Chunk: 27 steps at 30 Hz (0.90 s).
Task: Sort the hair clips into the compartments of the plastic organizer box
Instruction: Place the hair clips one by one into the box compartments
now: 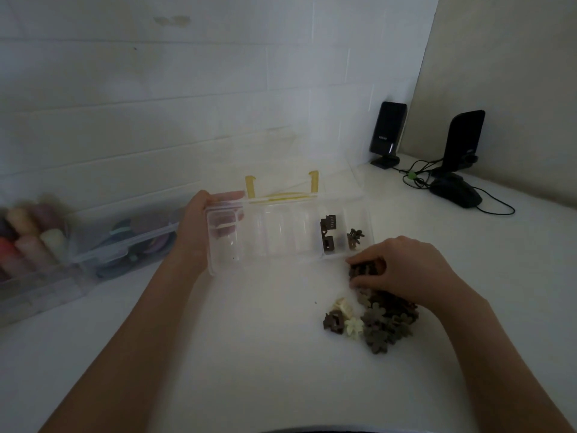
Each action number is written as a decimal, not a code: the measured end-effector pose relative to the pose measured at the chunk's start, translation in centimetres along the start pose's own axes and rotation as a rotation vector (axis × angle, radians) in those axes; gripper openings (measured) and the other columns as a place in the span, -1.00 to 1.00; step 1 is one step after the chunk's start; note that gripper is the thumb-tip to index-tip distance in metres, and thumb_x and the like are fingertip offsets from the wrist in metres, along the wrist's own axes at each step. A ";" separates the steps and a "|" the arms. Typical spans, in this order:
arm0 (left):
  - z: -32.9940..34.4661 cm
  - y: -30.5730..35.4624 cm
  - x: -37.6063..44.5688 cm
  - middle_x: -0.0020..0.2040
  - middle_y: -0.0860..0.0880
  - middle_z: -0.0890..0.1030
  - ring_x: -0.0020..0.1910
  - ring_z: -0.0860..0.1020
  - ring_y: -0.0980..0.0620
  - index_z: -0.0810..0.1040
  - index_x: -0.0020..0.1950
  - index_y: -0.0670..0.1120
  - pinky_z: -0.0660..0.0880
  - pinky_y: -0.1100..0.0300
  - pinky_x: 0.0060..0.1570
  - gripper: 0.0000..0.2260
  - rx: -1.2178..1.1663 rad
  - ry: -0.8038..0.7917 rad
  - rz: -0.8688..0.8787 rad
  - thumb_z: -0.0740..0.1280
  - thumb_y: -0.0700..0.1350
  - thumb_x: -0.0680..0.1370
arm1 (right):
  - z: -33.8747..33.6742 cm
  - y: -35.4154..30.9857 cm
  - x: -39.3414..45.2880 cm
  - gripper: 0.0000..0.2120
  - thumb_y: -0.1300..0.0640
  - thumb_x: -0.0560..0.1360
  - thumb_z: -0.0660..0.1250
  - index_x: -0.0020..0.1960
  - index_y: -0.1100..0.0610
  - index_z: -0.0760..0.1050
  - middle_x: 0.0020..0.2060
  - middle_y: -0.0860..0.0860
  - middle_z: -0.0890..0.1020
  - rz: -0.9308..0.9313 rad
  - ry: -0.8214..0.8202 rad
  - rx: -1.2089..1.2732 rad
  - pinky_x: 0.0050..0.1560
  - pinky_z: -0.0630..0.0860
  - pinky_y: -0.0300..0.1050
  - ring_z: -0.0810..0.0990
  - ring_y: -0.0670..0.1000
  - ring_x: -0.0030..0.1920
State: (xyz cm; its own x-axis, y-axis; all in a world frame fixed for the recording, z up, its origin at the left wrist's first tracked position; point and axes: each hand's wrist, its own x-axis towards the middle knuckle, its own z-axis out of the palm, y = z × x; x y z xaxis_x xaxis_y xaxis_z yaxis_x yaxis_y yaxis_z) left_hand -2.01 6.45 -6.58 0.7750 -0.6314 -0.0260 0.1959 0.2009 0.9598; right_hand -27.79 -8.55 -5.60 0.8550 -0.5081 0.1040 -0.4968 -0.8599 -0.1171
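At the far left of the white table (249,354) sits a blurred clear storage bin (71,254) holding coloured items too soft to identify. Next comes the left hand (203,226), gripping the left end of the plastic organizer box (281,264), thumb over its rim and fingers seen through the clear wall. The box lies open, its lid with a yellow latch (281,190) tipped back toward the wall. Its left and middle compartments look empty; the second compartment from the right holds dark brown claw clips (329,234), and the rightmost holds one flower-shaped clip (354,237). Just in front of the box's right end, the right hand (402,270) is closed on several dark hair clips (365,270). Below it lies the pile of hair clips (381,323), brown and cream. Far right stand two black speakers (387,132) and a mouse (456,190).
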 end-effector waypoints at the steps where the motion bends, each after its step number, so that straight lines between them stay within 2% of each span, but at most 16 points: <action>1: -0.1 0.0 0.0 -0.29 -0.12 0.62 -0.24 0.51 -0.05 0.65 -0.08 -0.12 0.42 0.18 -0.25 -0.62 -0.009 -0.005 -0.002 0.03 -0.12 0.48 | 0.0 0.0 0.0 -0.66 -0.27 0.40 0.32 0.16 -0.29 0.51 0.06 -0.20 0.61 0.006 0.001 -0.001 -0.18 0.37 -0.25 0.41 -0.18 -0.15; 5: 0.0 0.0 0.0 -0.31 -0.08 0.63 -0.24 0.53 -0.03 0.64 -0.07 -0.12 0.45 0.26 -0.33 -0.62 -0.008 -0.007 0.006 0.02 -0.12 0.49 | 0.2 0.3 0.0 -0.82 -0.18 0.42 0.36 0.02 -0.26 0.58 -0.01 -0.23 0.63 0.001 0.014 0.049 -0.14 0.44 -0.23 0.52 -0.16 -0.11; 7: 0.1 0.1 -0.2 -0.34 -0.07 0.63 -0.25 0.53 -0.02 0.63 -0.05 -0.13 0.44 0.32 -0.40 -0.62 -0.006 -0.010 0.000 0.02 -0.12 0.50 | 0.2 0.5 0.1 -0.85 -0.13 0.40 0.40 -0.03 -0.25 0.60 -0.09 -0.22 0.64 -0.045 0.045 0.169 -0.18 0.45 -0.23 0.52 -0.17 -0.19; 9: 0.1 0.1 -0.1 -0.33 -0.07 0.64 -0.23 0.53 -0.03 0.65 -0.07 -0.12 0.45 0.26 -0.32 -0.61 0.006 -0.009 -0.004 0.02 -0.11 0.49 | 0.1 0.7 0.2 -0.84 -0.07 0.37 0.42 -0.06 -0.22 0.61 -0.22 -0.16 0.61 -0.124 0.196 0.406 -0.29 0.45 -0.23 0.47 -0.13 -0.33; 12: 0.0 0.4 -0.3 -0.34 -0.10 0.64 -0.28 0.56 -0.04 0.70 -0.20 -0.09 0.45 0.23 -0.25 -0.55 -0.003 -0.017 -0.005 0.01 -0.10 0.51 | 0.0 0.8 0.4 -0.81 0.05 0.37 0.44 -0.02 -0.09 0.64 -0.20 -0.14 0.55 -0.145 0.497 0.605 -0.32 0.42 -0.34 0.47 -0.05 -0.29; 15: -0.1 0.5 -0.8 -0.37 -0.11 0.64 -0.39 0.58 0.00 0.70 -0.25 -0.10 0.47 0.34 -0.40 -0.54 -0.035 -0.034 -0.023 0.01 -0.11 0.51 | 0.6 0.6 0.9 -0.80 0.12 0.40 0.45 0.02 -0.05 0.63 -0.16 -0.18 0.55 -0.101 0.576 0.526 -0.30 0.42 -0.32 0.50 -0.09 -0.26; 19: 0.0 0.8 -1.4 -0.37 -0.10 0.65 -0.41 0.60 0.00 0.70 -0.29 -0.09 0.49 0.34 -0.42 -0.54 -0.045 -0.036 -0.039 0.01 -0.12 0.50 | 0.9 0.0 2.0 -0.80 0.10 0.46 0.39 0.06 -0.07 0.49 -0.20 -0.21 0.47 -0.057 0.546 0.350 -0.33 0.32 -0.34 0.44 -0.22 -0.25; 22: 0.3 0.8 -1.6 -0.38 -0.10 0.65 -0.42 0.60 0.00 0.69 -0.26 -0.11 0.50 0.34 -0.41 -0.57 -0.053 -0.026 -0.048 0.02 -0.13 0.48 | 0.3 0.3 2.4 -0.86 0.17 0.47 0.35 -0.06 -0.01 0.43 -0.21 -0.16 0.50 -0.067 0.548 0.308 -0.35 0.27 -0.33 0.43 -0.21 -0.26; 25: 0.4 0.9 -1.6 -0.39 -0.11 0.63 -0.43 0.58 0.01 0.67 -0.24 -0.12 0.48 0.35 -0.42 -0.59 -0.057 -0.012 -0.055 0.03 -0.14 0.48 | 0.3 1.6 1.9 -0.78 0.35 0.38 0.32 -0.24 0.02 0.53 0.01 -0.09 0.56 -0.215 0.566 0.220 -0.34 0.38 -0.26 0.38 -0.16 -0.13; 27: 0.4 1.0 -1.5 -0.40 -0.11 0.63 -0.42 0.58 0.00 0.69 -0.28 -0.12 0.50 0.33 -0.40 -0.57 -0.059 -0.009 -0.064 0.02 -0.14 0.48 | 0.8 2.1 1.5 -0.77 0.27 0.34 0.25 -0.33 0.00 0.59 0.07 -0.06 0.53 -0.259 0.549 0.180 -0.36 0.37 -0.25 0.32 -0.16 -0.09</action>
State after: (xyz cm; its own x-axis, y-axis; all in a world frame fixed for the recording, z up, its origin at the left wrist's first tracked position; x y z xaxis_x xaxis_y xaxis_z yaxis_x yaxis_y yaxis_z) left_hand -3.22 7.30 -5.51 0.7546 -0.6507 -0.0840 0.2804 0.2040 0.9380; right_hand -27.42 -11.07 -6.46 0.7194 -0.2764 0.6373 -0.2106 -0.9610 -0.1791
